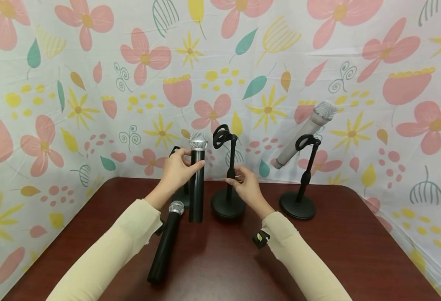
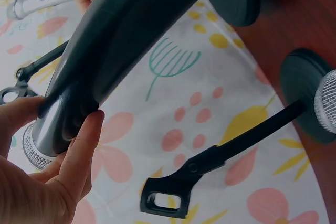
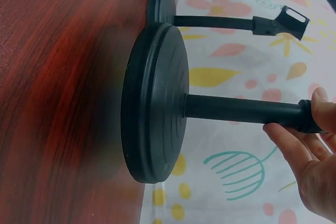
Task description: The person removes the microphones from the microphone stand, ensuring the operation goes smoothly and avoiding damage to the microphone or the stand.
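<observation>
My left hand [image 1: 179,169] grips a black microphone [image 1: 196,188] with a silver mesh head, held upright just below the head. In the left wrist view the thumb and fingers [image 2: 81,150] pinch its body near the mesh. With thumb and fingers my right hand [image 1: 247,186] holds the post of the middle microphone stand [image 1: 229,179], at the collar. That stand's round base [image 3: 157,103] is close over the tabletop in the right wrist view. Its ring clip [image 1: 222,137] holds nothing and is just right of the gripped microphone's head.
A second black microphone [image 1: 165,244] lies on the dark red table [image 1: 212,267] at front left. Behind my left hand is another stand [image 2: 247,135], partly hidden. On the right, a stand [image 1: 306,179] bears a silver-white microphone [image 1: 301,136], tilted. A flowered cloth [image 1: 220,83] hangs behind.
</observation>
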Motion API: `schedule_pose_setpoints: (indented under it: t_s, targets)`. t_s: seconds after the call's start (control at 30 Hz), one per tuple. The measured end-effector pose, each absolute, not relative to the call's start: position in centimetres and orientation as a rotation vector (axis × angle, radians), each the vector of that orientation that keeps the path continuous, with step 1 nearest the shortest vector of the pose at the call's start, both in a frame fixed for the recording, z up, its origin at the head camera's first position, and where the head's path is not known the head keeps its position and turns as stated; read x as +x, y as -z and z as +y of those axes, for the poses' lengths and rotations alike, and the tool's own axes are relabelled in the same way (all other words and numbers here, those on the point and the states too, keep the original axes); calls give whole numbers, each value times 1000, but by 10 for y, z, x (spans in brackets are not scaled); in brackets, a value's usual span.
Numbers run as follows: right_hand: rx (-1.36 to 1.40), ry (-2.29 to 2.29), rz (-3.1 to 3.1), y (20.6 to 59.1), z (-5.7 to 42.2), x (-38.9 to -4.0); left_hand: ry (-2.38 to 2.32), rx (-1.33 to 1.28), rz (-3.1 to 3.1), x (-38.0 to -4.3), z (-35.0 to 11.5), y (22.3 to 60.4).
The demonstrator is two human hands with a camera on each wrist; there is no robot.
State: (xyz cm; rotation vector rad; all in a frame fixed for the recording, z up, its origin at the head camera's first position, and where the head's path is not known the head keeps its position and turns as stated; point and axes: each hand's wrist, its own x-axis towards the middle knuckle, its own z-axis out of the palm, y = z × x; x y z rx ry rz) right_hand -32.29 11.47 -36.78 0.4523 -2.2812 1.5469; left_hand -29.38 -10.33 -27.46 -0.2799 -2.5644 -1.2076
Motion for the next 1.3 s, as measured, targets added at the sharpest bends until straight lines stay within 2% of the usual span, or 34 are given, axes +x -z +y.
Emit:
schedule_pose_setpoints:
  t_s: [1.3]
  targets:
    - [462,-1499,-2276,371,112,-327,1105,-224,-2830,-290,-113,366]
